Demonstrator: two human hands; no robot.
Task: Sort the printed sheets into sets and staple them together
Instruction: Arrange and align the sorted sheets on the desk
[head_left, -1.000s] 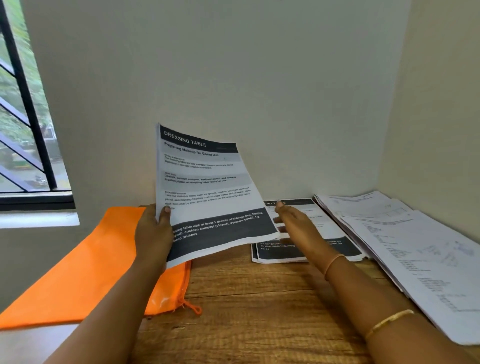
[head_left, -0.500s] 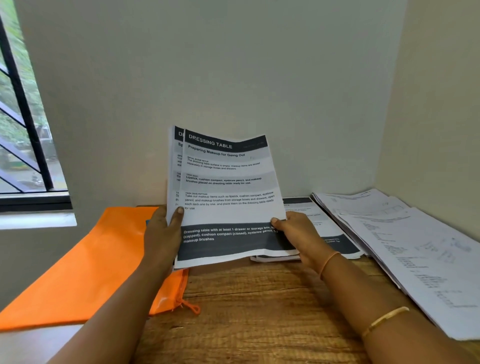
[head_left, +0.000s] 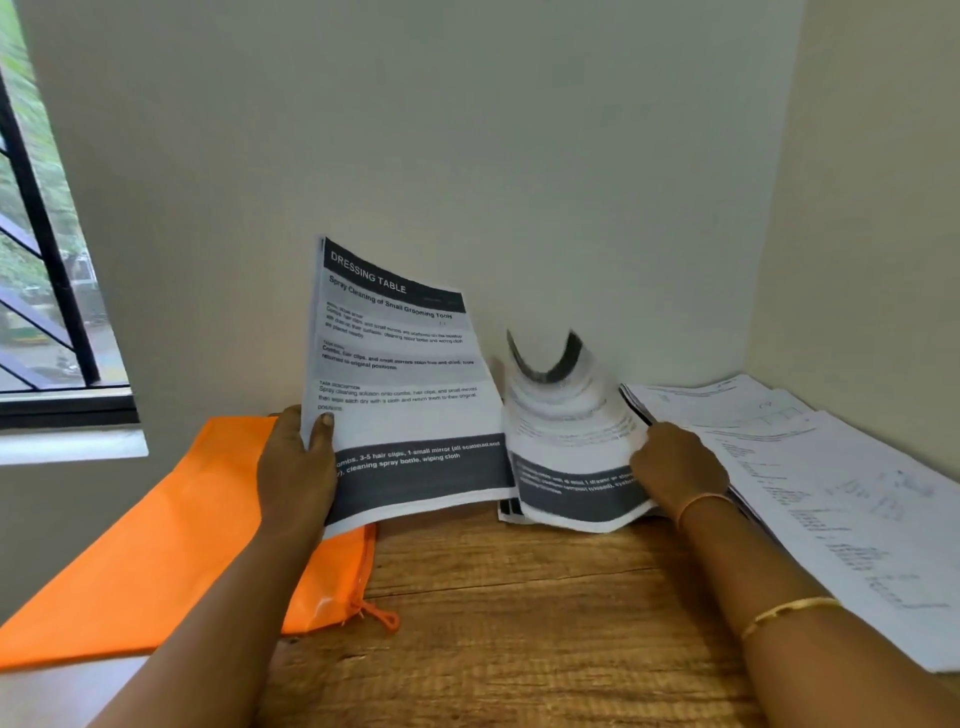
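Left hand (head_left: 296, 467) grips sheets (head_left: 405, 395) — right hand (head_left: 675, 467) apparently pinches blurred sheet (head_left: 571, 441).

the single head view looks forward and down from close above a wooden table (head_left: 519, 597) set into a wall corner (head_left: 753, 260).

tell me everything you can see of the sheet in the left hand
The sheet is white printed paper, held nearly upright and curved. A dark header reads DRESSING TABLE, subtitled Spray Cleaning of Small Grooming Tools; grey text blocks follow, then a dark band with white text at the bottom. The left hand grips its lower left edge, thumb on the front. It hangs above the orange pouch and table.
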